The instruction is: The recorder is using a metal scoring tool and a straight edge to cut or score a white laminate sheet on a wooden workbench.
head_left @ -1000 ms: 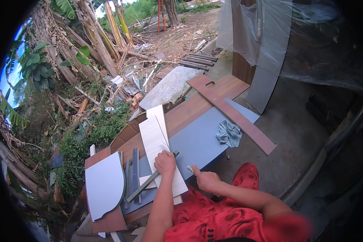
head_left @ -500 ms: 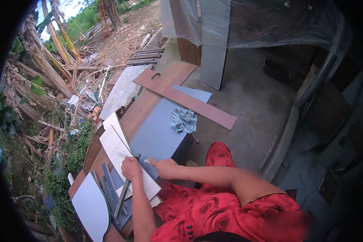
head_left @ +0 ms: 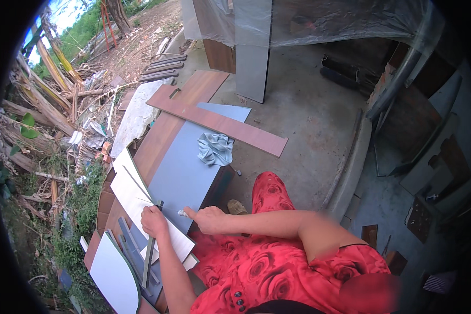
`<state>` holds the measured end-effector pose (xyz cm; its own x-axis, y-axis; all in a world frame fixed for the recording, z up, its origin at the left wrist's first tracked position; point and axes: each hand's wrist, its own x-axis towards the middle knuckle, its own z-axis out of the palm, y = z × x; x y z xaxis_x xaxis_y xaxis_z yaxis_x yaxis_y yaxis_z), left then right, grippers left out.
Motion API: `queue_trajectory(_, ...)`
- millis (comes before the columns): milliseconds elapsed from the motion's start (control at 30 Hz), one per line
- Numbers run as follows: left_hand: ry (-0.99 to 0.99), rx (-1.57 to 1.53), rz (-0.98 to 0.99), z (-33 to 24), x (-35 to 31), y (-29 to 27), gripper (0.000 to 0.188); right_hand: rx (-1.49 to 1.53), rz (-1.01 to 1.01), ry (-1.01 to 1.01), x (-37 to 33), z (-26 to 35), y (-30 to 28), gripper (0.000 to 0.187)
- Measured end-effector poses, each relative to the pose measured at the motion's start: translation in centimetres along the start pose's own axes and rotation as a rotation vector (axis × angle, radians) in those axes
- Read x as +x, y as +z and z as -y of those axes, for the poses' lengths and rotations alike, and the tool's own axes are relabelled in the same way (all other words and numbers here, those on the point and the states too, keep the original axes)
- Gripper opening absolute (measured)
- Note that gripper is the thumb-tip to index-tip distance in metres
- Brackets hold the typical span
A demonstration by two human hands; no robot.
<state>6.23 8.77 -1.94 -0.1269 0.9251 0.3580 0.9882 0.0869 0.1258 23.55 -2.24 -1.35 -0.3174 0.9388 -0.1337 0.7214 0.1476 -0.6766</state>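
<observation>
My left hand [head_left: 155, 222] is closed round a narrow dark grey strip [head_left: 149, 256], pressing it down over white boards [head_left: 129, 192]. My right hand [head_left: 208, 220] is closed on a small white-wrapped end [head_left: 182, 213], its index finger stretched along it. A thin line runs from this end across the strip towards my left hand; it is too fine to tell whether it is a blade or a wire. Below the boards lies a large blue-grey panel [head_left: 179, 175] over a brown wooden board [head_left: 154, 137].
A crumpled light-blue cloth [head_left: 215, 149] lies on the panel, and a reddish-brown plank [head_left: 220, 123] crosses its far end. More grey strips [head_left: 128, 246] and a white curved-edge board [head_left: 112, 277] lie at left. A grey upright panel [head_left: 252, 57] stands ahead beneath plastic sheeting [head_left: 345, 23].
The view has swung, so the scene sits further left and slightly higher. My right hand with the white-wrapped end has drawn away from the strip. My left hand stays on the strip.
</observation>
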Motion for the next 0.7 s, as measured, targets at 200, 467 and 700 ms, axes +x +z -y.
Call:
queue_trajectory(200, -0.030, 0.009, -0.022, 0.2, 0.0, 0.6, 0.029, 0.012, -0.082, -0.043, 1.6, -0.1, 0.7, 0.070)
queue_trajectory(467, -0.042, -0.006, 0.035, -0.2, 0.1, -0.1, 0.030, -0.018, -0.052, 0.029, -5.5, -2.5, 1.1, 0.064)
queue_trajectory(700, -0.022, -0.004, -0.006, -0.1, -0.1, 0.3, 0.028, -0.051, -0.051, 0.014, 3.1, 0.5, 0.2, 0.065)
